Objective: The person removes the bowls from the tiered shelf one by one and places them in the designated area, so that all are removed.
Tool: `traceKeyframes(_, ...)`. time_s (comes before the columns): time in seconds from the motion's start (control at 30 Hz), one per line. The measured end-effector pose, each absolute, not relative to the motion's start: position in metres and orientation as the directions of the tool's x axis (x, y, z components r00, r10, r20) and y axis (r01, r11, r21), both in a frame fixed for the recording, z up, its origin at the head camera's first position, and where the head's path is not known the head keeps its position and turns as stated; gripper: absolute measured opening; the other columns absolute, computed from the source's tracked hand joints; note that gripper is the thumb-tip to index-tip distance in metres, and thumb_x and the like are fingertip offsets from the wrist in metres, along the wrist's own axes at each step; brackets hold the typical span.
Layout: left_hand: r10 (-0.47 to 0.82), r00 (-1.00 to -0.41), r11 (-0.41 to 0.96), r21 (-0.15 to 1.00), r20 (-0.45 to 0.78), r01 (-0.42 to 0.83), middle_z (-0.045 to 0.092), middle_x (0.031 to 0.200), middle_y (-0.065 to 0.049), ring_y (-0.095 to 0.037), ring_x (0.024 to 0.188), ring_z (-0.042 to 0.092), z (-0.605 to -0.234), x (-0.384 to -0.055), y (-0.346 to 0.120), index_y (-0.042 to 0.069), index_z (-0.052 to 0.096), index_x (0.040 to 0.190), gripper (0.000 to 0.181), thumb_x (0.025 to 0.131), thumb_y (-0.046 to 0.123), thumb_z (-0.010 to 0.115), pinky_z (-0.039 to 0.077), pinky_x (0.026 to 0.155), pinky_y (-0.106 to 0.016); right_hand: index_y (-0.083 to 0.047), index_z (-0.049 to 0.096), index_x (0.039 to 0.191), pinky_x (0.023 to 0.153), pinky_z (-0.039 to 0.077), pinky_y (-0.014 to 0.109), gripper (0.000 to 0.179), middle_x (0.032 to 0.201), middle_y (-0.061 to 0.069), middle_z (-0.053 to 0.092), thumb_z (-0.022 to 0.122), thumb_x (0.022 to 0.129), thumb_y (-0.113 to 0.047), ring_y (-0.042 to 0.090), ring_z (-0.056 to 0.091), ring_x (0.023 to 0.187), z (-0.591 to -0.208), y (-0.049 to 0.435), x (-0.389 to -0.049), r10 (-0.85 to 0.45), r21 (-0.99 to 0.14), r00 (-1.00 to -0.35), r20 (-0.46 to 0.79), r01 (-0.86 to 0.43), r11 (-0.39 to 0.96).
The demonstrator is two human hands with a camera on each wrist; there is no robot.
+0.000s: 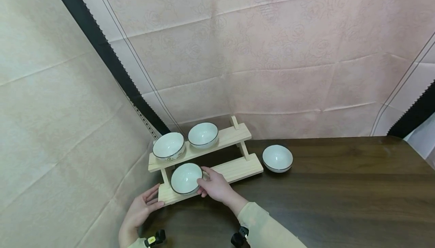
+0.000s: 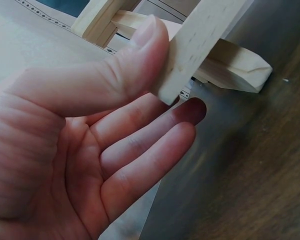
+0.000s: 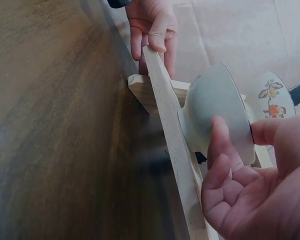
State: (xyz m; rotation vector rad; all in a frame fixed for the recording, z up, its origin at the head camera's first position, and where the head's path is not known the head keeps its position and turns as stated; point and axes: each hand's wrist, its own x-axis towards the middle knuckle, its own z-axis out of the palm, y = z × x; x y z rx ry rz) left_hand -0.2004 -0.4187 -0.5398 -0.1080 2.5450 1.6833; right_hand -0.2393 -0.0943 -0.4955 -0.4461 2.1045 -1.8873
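Observation:
A two-tier wooden shelf rack (image 1: 231,136) stands at the back left of the table. My left hand (image 1: 140,208) holds the left end of its lower board, thumb (image 2: 150,50) on one side and fingers behind. On that board is a white bowl (image 1: 185,178) with a dark rim. My right hand (image 1: 215,185) pinches this bowl by its right side, thumb at the rim and fingers against the outer wall (image 3: 210,105). The bowl's foot is right at the board in the right wrist view.
Two more bowls stand on the upper board, a left one (image 1: 168,146) with a floral pattern and a right one (image 1: 204,134). Another bowl (image 1: 277,158) sits on the dark wooden table (image 1: 340,191), right of the rack. Patterned cloth (image 1: 289,70) hangs behind and at left.

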Motion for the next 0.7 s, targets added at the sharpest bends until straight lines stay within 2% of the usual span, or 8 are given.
traceKeyframes(0.2,-0.006,-0.994,0.393,0.914,-0.107,-0.101,0.044,0.161,-0.03,-0.041,0.129,0.064,-0.54,-0.1997,-0.4195,-0.006,0.042,0.16,0.081,0.092,0.005,0.084,0.056,0.091,-0.022,0.006,0.042,0.159,0.072,0.063,0.05,0.062,0.071,0.009,0.073,0.063,0.102,-0.008,0.016,0.068,0.06,-0.4954,-0.0957,-0.2357,-0.384,-0.992,-0.923,0.005,-0.052,0.112)
traceKeyframes(0.43,-0.006,-0.994,0.391,0.915,-0.105,-0.099,0.044,0.16,-0.031,-0.042,0.129,0.064,-0.5404,-0.1994,-0.4193,-0.007,0.042,0.16,0.081,0.092,0.005,0.084,0.056,0.09,-0.023,0.006,0.043,0.158,0.068,0.063,0.044,0.062,0.069,0.007,0.072,0.062,0.099,-0.006,0.014,0.068,0.058,-0.4976,-0.0964,-0.2335,-0.354,-0.991,-0.935,0.007,-0.053,0.122)
traceKeyframes(0.7,-0.008,-0.995,0.391,0.915,-0.1,-0.095,0.044,0.16,-0.03,-0.042,0.129,0.065,-0.5402,-0.1999,-0.4189,-0.007,0.042,0.16,0.081,0.092,0.004,0.084,0.056,0.09,-0.022,0.009,0.041,0.157,0.068,0.064,0.051,0.064,0.069,0.01,0.072,0.061,0.097,-0.001,0.015,0.067,0.057,-0.4965,-0.0929,-0.23,-0.316,-0.996,-0.949,-0.001,-0.026,0.083)
